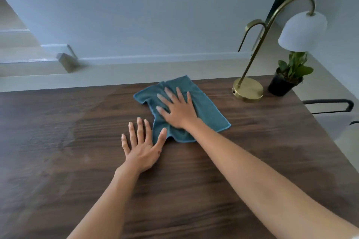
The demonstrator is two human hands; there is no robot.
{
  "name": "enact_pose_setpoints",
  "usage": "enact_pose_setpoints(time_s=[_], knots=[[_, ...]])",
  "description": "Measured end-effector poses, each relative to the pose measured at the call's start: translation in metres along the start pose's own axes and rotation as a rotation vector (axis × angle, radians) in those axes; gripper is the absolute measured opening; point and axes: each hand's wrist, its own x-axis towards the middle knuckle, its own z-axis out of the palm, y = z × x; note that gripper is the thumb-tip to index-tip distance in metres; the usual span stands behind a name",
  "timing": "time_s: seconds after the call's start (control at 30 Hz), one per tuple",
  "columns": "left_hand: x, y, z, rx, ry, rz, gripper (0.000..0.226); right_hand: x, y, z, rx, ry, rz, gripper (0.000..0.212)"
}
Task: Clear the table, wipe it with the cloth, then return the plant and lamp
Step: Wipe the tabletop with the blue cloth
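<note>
R hand (177,109) pressed flat w/ fingers splayed on teal cloth (202,106); L hand (140,146) laid flat on table (58,161), thumb touching cloth edge.

**Count on and around the desk**

From my remote view I count one desk (252,161), dark wood-grained. On it I see one teal cloth (204,106), one brass lamp (250,87) with a single white shade, and one potted plant (287,79) in one black pot. Two hands are in view: one left hand (141,147) and one right hand (177,108). Past the desk's right edge I count one chair (330,106), only partly visible.
</note>
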Motion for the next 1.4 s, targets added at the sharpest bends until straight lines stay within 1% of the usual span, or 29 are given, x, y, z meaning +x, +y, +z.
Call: enact_pose_setpoints(time_s=[0.1, 0.2, 0.27, 0.3, 0.37, 0.47, 0.53, 0.6, 0.63, 0.67, 0.73, 0.8, 0.87, 0.93, 1.0, 1.07, 1.13, 1.2, 1.3, 1.33, 1.4], knots=[[0.003, -0.002, -0.001, -0.025, -0.011, -0.010, 0.082, 0.040, 0.037, -0.014, 0.030, 0.052, 0.130, 0.063], [0.002, 0.001, -0.002, -0.050, -0.029, 0.000, 0.086, 0.049, 0.077, -0.023, 0.041, 0.135, 0.368, 0.061], [0.004, 0.001, -0.004, -0.063, -0.043, -0.008, 0.089, 0.054, 0.081, -0.022, 0.064, 0.144, 0.484, 0.060], [0.005, 0.001, -0.004, -0.065, -0.046, -0.009, 0.089, 0.057, 0.076, -0.022, 0.073, 0.141, 0.508, 0.060], [0.005, 0.001, -0.004, -0.061, -0.062, -0.003, 0.085, 0.064, 0.057, -0.021, 0.075, 0.101, 0.451, 0.061], [0.005, 0.001, -0.003, -0.008, -0.070, 0.033, 0.073, 0.062, 0.012, -0.013, 0.005, 0.033, 0.182, 0.063], [0.005, -0.001, -0.002, 0.026, -0.073, 0.064, 0.070, 0.044, -0.013, -0.004, -0.039, 0.002, 0.024, 0.061], [0.004, -0.001, -0.002, -0.010, -0.059, 0.048, 0.071, 0.012, -0.021, 0.003, -0.060, 0.015, -0.080, 0.059], [0.002, 0.001, -0.003, -0.045, -0.051, 0.026, 0.076, -0.009, -0.019, 0.007, -0.054, 0.045, -0.089, 0.059], [0.000, 0.002, -0.005, -0.075, -0.044, 0.006, 0.082, -0.032, -0.016, 0.010, -0.029, 0.085, -0.063, 0.060], [-0.004, 0.004, -0.008, -0.107, -0.041, -0.004, 0.090, -0.076, -0.008, 0.016, 0.019, 0.157, 0.063, 0.063], [-0.006, 0.002, -0.009, -0.123, -0.040, 0.004, 0.092, -0.094, 0.003, 0.016, 0.019, 0.173, 0.203, 0.066], [-0.005, 0.002, -0.010, -0.135, -0.048, 0.011, 0.091, -0.081, 0.013, 0.008, 0.001, 0.136, 0.293, 0.071], [-0.006, 0.003, -0.010, -0.135, -0.052, 0.013, 0.091, -0.051, 0.014, 0.002, 0.010, 0.085, 0.335, 0.073], [-0.005, 0.004, -0.007, -0.129, -0.049, 0.015, 0.092, -0.028, 0.005, 0.002, 0.013, 0.053, 0.341, 0.073], [-0.002, 0.004, -0.005, -0.124, -0.048, 0.015, 0.092, -0.029, -0.009, 0.007, 0.000, 0.043, 0.267, 0.072], [-0.002, 0.005, -0.004, -0.127, -0.045, 0.009, 0.094, -0.060, -0.022, 0.016, 0.001, 0.048, 0.130, 0.071], [-0.003, 0.004, -0.005, -0.138, -0.042, 0.000, 0.096, -0.109, -0.029, 0.027, 0.028, 0.113, 0.060, 0.068], [-0.004, 0.004, -0.008, -0.150, -0.052, -0.005, 0.093, -0.193, -0.024, 0.036, 0.049, 0.221, 0.091, 0.064], [-0.005, 0.004, -0.008, -0.149, -0.051, -0.003, 0.092, -0.220, -0.017, 0.039, 0.034, 0.228, 0.128, 0.063], [-0.005, 0.003, -0.009, -0.160, -0.057, 0.002, 0.093, -0.259, 0.003, 0.040, -0.019, 0.226, 0.267, 0.066]])
